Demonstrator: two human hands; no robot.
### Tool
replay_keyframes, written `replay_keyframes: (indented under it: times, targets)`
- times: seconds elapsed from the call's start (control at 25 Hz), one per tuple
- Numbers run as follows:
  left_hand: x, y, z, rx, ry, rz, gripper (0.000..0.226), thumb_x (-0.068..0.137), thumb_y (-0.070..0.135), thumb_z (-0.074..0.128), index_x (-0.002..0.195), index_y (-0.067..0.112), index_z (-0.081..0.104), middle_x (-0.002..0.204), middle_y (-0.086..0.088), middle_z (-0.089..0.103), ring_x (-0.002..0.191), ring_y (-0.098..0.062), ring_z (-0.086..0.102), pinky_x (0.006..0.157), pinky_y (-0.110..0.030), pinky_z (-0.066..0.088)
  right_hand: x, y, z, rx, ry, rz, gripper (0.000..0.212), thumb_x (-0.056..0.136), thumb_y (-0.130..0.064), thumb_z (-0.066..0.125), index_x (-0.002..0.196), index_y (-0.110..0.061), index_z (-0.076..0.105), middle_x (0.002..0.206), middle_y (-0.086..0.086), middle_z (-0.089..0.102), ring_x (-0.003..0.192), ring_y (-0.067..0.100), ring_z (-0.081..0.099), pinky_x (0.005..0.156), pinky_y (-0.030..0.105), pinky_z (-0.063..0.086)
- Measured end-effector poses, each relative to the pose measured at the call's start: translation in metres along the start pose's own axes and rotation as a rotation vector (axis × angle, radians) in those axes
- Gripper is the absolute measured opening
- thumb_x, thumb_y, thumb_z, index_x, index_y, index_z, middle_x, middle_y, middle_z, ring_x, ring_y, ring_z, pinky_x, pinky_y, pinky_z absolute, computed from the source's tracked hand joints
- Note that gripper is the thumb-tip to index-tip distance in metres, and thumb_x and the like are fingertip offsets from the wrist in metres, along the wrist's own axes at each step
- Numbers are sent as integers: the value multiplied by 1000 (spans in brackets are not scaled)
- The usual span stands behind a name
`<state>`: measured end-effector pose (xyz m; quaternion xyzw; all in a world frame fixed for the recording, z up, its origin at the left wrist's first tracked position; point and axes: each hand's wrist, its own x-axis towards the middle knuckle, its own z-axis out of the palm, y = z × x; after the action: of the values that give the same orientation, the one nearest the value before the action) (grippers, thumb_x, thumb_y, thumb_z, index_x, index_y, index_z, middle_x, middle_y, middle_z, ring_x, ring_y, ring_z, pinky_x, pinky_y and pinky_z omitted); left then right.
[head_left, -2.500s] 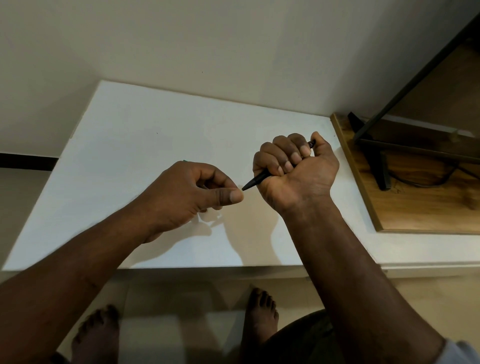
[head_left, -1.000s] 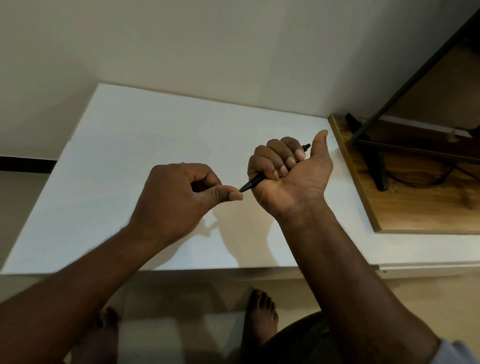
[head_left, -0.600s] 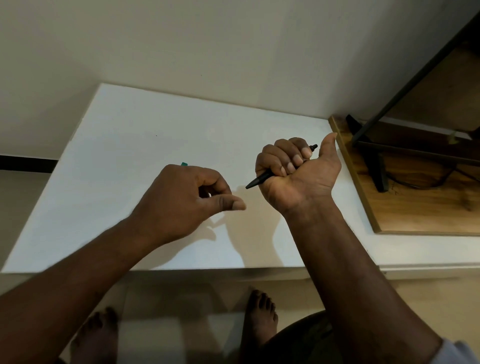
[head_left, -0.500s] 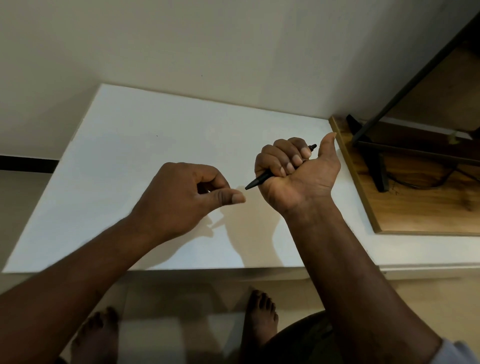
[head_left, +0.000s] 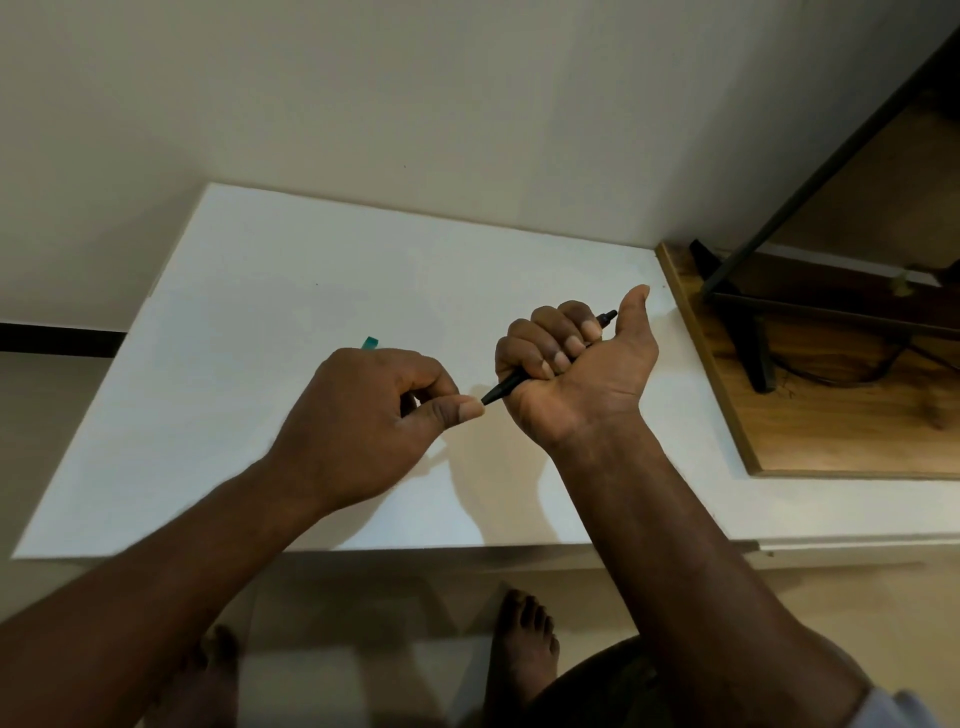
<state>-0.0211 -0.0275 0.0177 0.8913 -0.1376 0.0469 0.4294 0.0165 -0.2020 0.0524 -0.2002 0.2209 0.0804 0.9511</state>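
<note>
My right hand (head_left: 576, 384) holds a black pen (head_left: 500, 391) in a fist above the white table (head_left: 260, 291). Its thumb sticks up, off the pen's rear end. The pen's tip points left and down toward my left hand (head_left: 358, 426). That hand's fingers are curled, and its thumb tip meets the pen's tip. A small teal piece (head_left: 370, 343) pokes out past the left knuckles. It seems to be held in that hand, and the rest of it is hidden.
A wooden board (head_left: 831, 431) lies at the table's right end, carrying a black stand (head_left: 753, 348) and a cable. A pale wall runs behind the table. My bare feet (head_left: 524, 639) stand on the floor below the table's near edge.
My right thumb has lifted off the pen's end. My left hand drew slightly away from the pen tip, then came back until its thumb touches it. The teal piece shows again.
</note>
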Motion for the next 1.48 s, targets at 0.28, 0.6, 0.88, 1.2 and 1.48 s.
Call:
replay_keyframes:
  times: [0.28, 0.6, 0.88, 1.2, 1.48]
  targets:
    - [3, 7, -5, -383, -253, -257, 8, 91, 30, 72, 93, 26, 78, 86, 7, 80, 76, -12, 75, 68, -27, 53, 3, 12, 0, -191, -7, -55, 67, 94, -75, 50, 62, -17, 41, 58, -5, 25, 46, 10, 19, 44, 23, 20]
    - [5, 10, -6, -396, -286, -336, 6, 89, 29, 74, 91, 25, 78, 84, 9, 81, 75, -12, 76, 69, -26, 54, 4, 17, 2, -394, -75, -60, 64, 97, -72, 49, 71, -13, 52, 62, -1, 36, 52, 13, 30, 51, 27, 30]
    - [18, -10, -31, -457, 81, -444, 7, 89, 22, 75, 90, 25, 81, 80, 5, 78, 64, -8, 69, 71, -30, 55, 9, 5, 5, -1229, 69, -460, 23, 95, -39, 76, 95, -18, 66, 96, 4, 74, 71, 7, 69, 76, 33, 51]
    - [26, -27, -51, -570, 334, -537, 12, 94, 30, 70, 100, 24, 79, 89, 5, 75, 75, -14, 68, 72, -30, 53, -2, 21, 4, -1723, -298, -316, 14, 92, -29, 81, 101, -22, 74, 81, -3, 81, 68, 4, 71, 63, 22, 55]
    - [24, -43, -39, 10, 173, -437, 26, 95, 41, 65, 117, 31, 73, 102, 8, 75, 90, -16, 71, 85, -32, 54, 10, 22, -10, -2014, -158, -355, 4, 93, -30, 79, 95, -27, 76, 79, -8, 79, 74, 9, 75, 69, 24, 59]
